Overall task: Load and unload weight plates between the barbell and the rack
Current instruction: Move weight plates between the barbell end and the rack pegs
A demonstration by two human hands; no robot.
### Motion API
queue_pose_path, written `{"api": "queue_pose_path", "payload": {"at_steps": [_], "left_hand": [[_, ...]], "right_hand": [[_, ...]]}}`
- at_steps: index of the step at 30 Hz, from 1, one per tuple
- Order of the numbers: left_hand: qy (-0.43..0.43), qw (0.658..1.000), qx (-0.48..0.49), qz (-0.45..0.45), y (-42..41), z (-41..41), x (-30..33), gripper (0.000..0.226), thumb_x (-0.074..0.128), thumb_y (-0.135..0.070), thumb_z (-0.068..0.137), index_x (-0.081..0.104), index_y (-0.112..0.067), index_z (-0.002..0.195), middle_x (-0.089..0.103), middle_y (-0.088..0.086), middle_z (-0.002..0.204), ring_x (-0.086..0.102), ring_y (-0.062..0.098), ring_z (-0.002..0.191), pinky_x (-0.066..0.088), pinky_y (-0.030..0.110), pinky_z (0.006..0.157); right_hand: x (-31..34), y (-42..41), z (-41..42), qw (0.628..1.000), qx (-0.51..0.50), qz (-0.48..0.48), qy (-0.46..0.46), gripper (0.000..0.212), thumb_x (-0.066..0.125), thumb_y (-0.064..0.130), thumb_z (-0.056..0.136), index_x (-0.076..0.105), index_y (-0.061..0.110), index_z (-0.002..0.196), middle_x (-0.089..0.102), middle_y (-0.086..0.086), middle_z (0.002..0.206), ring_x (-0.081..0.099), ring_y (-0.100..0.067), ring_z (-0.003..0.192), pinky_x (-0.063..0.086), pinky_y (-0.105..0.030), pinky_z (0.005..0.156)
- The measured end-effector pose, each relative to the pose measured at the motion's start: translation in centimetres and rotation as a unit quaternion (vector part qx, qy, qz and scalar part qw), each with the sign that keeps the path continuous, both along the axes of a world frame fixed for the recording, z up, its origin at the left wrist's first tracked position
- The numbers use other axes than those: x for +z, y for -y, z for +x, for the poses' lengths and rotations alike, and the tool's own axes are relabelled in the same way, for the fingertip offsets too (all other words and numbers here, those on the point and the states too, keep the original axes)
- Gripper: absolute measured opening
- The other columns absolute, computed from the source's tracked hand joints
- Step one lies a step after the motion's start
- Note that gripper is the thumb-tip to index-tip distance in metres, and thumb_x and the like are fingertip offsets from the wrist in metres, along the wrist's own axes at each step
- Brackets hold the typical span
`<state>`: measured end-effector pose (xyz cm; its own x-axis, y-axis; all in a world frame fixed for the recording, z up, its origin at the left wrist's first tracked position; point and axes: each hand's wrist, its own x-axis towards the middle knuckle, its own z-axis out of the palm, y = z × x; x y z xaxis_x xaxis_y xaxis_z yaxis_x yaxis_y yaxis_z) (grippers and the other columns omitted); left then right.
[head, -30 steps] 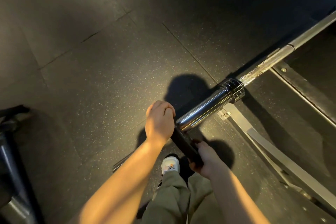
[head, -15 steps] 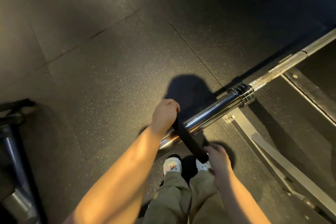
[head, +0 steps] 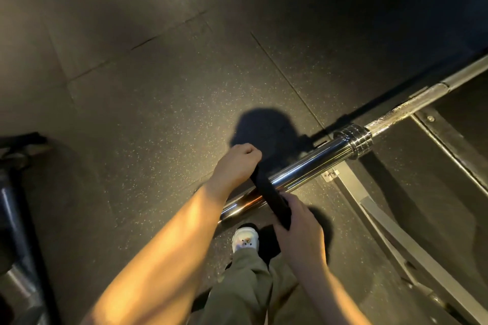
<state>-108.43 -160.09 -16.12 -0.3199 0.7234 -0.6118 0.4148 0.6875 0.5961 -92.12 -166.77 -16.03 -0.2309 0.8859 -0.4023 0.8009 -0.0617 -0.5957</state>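
Plate (head: 269, 196) sliding further along sleeve (head: 303, 170); left hand (head: 236, 166), right hand (head: 298, 221) both gripping, probably loading; push to collar (head: 353, 140) next.

barbell sleeve (head: 303, 170): your glossy chrome metal, smooth
bar shaft (head: 401, 111): rough knurled metal
plate (head: 269, 194): matt black
floor (head: 158, 113): speckled matt rubber

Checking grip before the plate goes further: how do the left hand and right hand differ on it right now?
The left hand grips the far, upper edge of the black weight plate, beyond the chrome barbell sleeve; the right hand holds the near, lower edge. The left shows as a closed fist, knuckles up; the right wraps from below. Both grip the same plate, threaded on the sleeve.
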Motion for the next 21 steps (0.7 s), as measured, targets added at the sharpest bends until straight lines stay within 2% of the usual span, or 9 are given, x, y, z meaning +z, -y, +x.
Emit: {"api": "queue_pose_path", "payload": {"at_steps": [3,6,8,11,13,15,19,21], "left_hand": [[-0.027,0.999,-0.044,-0.008,-0.1,-0.8,-0.1,0.024,0.044,-0.032,0.096,0.062,-0.017,0.097,0.060,0.006,0.094,0.059,0.021,0.085,0.050,0.037,0.079],[-0.032,0.997,-0.074,-0.019,-0.6,-1.0,-0.4,0.023,0.044,-0.030,0.096,0.059,-0.016,0.086,0.055,0.004,0.084,0.054,0.018,0.075,0.046,0.035,0.071],[-0.033,0.995,-0.090,-0.018,-0.7,-1.0,-0.6,0.022,0.044,-0.029,0.097,0.059,-0.016,0.088,0.054,0.002,0.089,0.055,0.019,0.080,0.047,0.036,0.075],[-0.008,0.997,-0.077,-0.005,-0.3,-1.2,-0.9,0.022,0.043,-0.032,0.097,0.059,-0.019,0.101,0.051,0.000,0.107,0.054,0.016,0.088,0.048,0.034,0.080],[-0.026,0.995,-0.094,0.020,0.2,-1.1,-1.1,0.020,0.041,-0.032,0.098,0.058,-0.023,0.104,0.043,-0.006,0.110,0.048,0.009,0.087,0.042,0.028,0.076],[-0.030,0.993,-0.106,0.037,0.3,-1.1,-1.2,0.019,0.041,-0.031,0.098,0.058,-0.023,0.101,0.043,-0.007,0.109,0.047,0.009,0.088,0.039,0.027,0.074],[0.007,0.995,-0.095,-0.010,-0.2,-2.3,-1.4,0.021,0.043,-0.030,0.094,0.059,-0.016,0.091,0.051,-0.001,0.094,0.050,0.019,0.086,0.043,0.037,0.080],[0.012,0.995,-0.098,-0.031,-0.5,-2.6,-1.4,0.020,0.045,-0.029,0.092,0.055,-0.018,0.079,0.050,0.002,0.085,0.048,0.019,0.079,0.040,0.037,0.075]], "right_hand": [[0.4,-0.5,-0.4,0.999,0.028,0.021,0.034,0.046,0.070,0.018,0.083,0.054,0.026,0.125,0.063,0.008,0.109,0.059,-0.010,0.102,0.040,-0.021,0.084],[1.0,-1.5,-0.1,0.997,0.064,0.013,0.042,0.043,0.067,0.022,0.084,0.053,0.029,0.124,0.063,0.010,0.106,0.060,-0.008,0.095,0.036,-0.015,0.073],[1.2,-1.8,0.3,0.997,0.072,-0.004,0.032,0.042,0.067,0.020,0.084,0.053,0.027,0.124,0.062,0.009,0.106,0.056,-0.006,0.092,0.033,-0.009,0.067],[0.9,-0.7,-0.2,0.998,0.043,0.011,0.037,0.048,0.068,0.017,0.082,0.053,0.023,0.127,0.059,0.007,0.115,0.054,-0.010,0.103,0.042,-0.020,0.079],[0.6,0.7,-0.9,0.999,-0.002,0.002,0.036,0.052,0.068,0.012,0.081,0.052,0.022,0.129,0.056,0.005,0.123,0.051,-0.013,0.112,0.039,-0.022,0.083],[0.5,1.2,-1.4,0.999,-0.040,-0.007,0.028,0.052,0.068,0.009,0.081,0.052,0.022,0.129,0.055,0.005,0.125,0.050,-0.014,0.114,0.034,-0.021,0.082],[0.6,-0.7,-1.2,0.998,0.038,0.018,0.054,0.048,0.070,0.015,0.076,0.055,0.026,0.120,0.062,0.006,0.109,0.058,-0.014,0.100,0.044,-0.027,0.076],[1.0,-1.4,-1.2,0.996,0.061,-0.002,0.064,0.044,0.070,0.016,0.075,0.055,0.027,0.115,0.061,0.006,0.104,0.060,-0.015,0.096,0.040,-0.026,0.070]]}}
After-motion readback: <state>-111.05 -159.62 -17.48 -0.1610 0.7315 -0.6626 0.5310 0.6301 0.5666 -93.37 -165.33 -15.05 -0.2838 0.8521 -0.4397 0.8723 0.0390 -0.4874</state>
